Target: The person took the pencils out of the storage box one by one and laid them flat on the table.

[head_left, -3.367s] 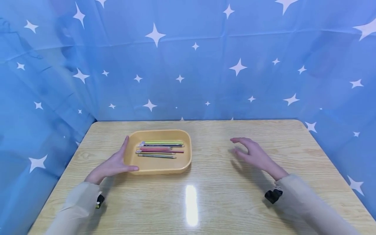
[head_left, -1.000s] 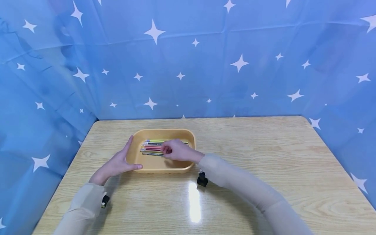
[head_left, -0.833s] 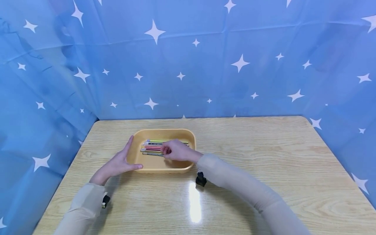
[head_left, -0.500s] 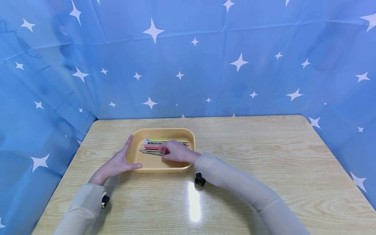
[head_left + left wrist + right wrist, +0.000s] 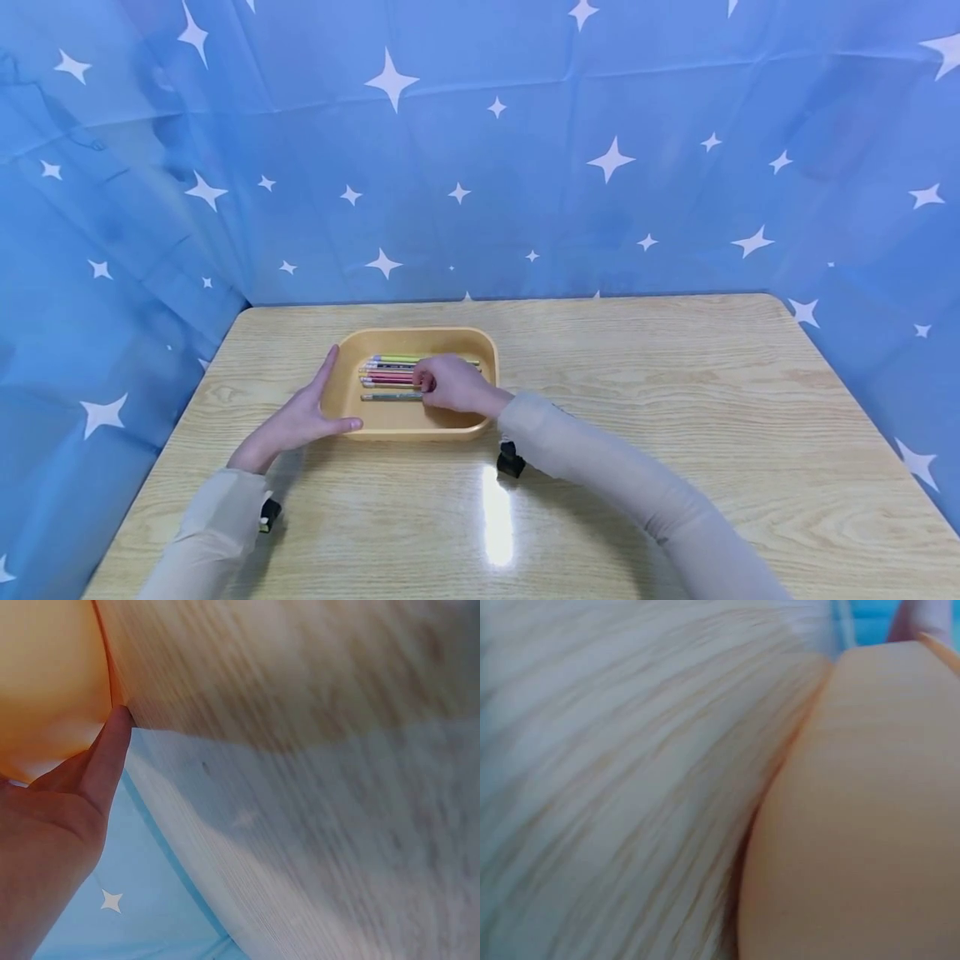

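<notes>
A shallow yellow-orange tray [image 5: 408, 435] lies on the table with several pencils [image 5: 390, 377] side by side in it. My left hand [image 5: 296, 414] spans the tray's left end, thumb and fingers spread straight against its rim. In the left wrist view that left hand [image 5: 64, 814] touches the tray's outer wall [image 5: 49, 682]. Inside the tray, my right hand [image 5: 459, 387] has curled fingers and pinches a grey-green pencil [image 5: 392, 397], nearest the front. The fingertips and the pencil's right end are hidden. The right wrist view shows the tray's outer wall [image 5: 855, 810], not the right hand's grip.
The wood-grain table [image 5: 637, 367] extends right and in front of the tray. A blue curtain with white stars [image 5: 525, 167] hangs behind and at both sides. Light reflects off the tabletop in front. Small black devices [image 5: 510, 460] sit at both wrists.
My right hand came from the right side of the table into the tray. Over the last half second the front pencil shifted toward me, apart from the others. The left hand stays at the tray.
</notes>
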Demonstrator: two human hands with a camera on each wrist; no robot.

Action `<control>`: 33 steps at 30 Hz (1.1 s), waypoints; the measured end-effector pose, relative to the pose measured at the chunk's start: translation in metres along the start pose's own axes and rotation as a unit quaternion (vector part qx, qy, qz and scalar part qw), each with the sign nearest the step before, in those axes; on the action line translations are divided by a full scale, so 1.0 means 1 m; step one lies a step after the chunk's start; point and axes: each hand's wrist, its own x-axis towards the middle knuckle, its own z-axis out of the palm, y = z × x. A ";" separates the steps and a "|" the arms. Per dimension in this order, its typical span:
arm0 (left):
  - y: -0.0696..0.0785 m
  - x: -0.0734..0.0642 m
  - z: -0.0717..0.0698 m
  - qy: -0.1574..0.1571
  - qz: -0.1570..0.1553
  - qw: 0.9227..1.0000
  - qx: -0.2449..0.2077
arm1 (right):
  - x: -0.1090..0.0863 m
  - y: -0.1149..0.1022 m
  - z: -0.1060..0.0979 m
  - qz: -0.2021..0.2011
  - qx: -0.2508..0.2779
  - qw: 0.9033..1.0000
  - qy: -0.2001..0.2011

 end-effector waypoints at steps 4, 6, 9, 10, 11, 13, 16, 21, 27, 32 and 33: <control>0.000 0.002 0.001 0.000 0.006 1.000 0.000 | 0.000 0.003 -0.003 0.003 0.083 0.997 0.011; 0.000 0.003 0.002 -0.002 0.008 1.000 -0.001 | 0.000 0.004 -0.005 0.002 0.112 0.994 0.012; 0.001 0.003 0.002 -0.003 0.010 1.000 -0.005 | 0.000 0.005 -0.006 -0.001 0.145 0.989 0.008; 0.001 0.004 0.002 -0.004 0.010 1.000 -0.007 | 0.000 0.005 -0.007 0.000 0.154 0.988 0.006; 0.002 0.004 0.002 -0.005 0.011 1.000 -0.008 | 0.000 0.006 -0.007 0.004 0.164 0.986 0.004; 0.002 0.004 0.002 -0.005 0.013 1.000 -0.009 | -0.001 0.005 -0.008 0.011 0.179 0.984 0.004; 0.001 0.003 0.002 -0.006 0.014 1.000 -0.007 | -0.003 0.005 -0.009 0.025 0.204 0.979 0.008; 0.003 0.001 0.003 -0.008 0.012 1.000 -0.008 | -0.007 0.003 -0.010 0.030 0.221 0.975 -0.002; 0.005 -0.002 0.001 -0.007 0.012 1.000 -0.014 | -0.015 -0.003 -0.019 0.021 0.242 0.970 -0.027; 0.003 -0.002 0.000 -0.004 0.008 1.000 -0.001 | -0.023 -0.004 -0.035 0.011 0.250 0.968 -0.022; 0.003 -0.003 -0.001 -0.002 0.007 1.000 0.003 | -0.024 -0.004 -0.038 0.011 0.254 0.967 -0.020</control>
